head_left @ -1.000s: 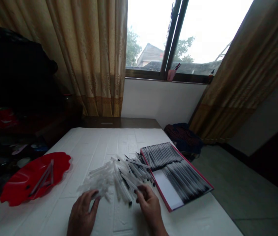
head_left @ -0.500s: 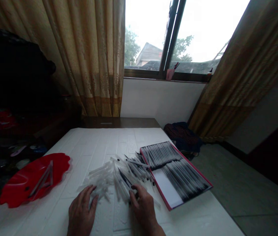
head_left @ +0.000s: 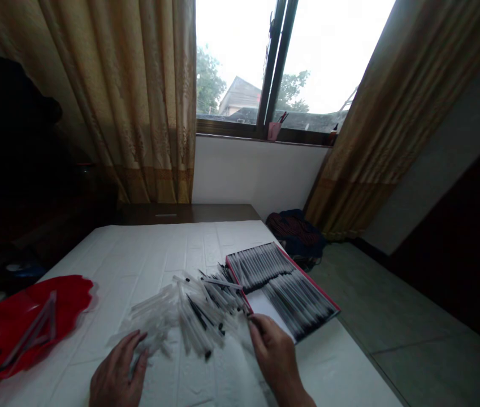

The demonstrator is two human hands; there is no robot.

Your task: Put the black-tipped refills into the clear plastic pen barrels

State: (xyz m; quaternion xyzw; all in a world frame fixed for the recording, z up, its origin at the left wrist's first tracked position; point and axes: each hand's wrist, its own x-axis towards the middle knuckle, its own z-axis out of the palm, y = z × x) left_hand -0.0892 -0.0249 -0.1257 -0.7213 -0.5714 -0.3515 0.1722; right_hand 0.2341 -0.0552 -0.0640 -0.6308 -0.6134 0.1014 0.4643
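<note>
My left hand rests at the near left edge of a heap of clear plastic tubes, thumb and fingers apart. To the right of the heap lie loose translucent pens with black ends, pointing various ways. My right hand is at the near left side of a red-edged box, thumb and forefinger pinched on what looks like a pen, smeared by motion. Inside the box, pens lie side by side in two rows; a white strip of its bottom shows in the near row.
A red scalloped tray holding a few clear pieces sits on the left of the white table. The table's right edge drops to the floor. Beyond are curtains, a window and a pink cup on the sill.
My right hand has moved from the loose pens rightward to the box's edge. My left hand stays beside the clear tubes. The whole view has shifted, so things appear farther left.
</note>
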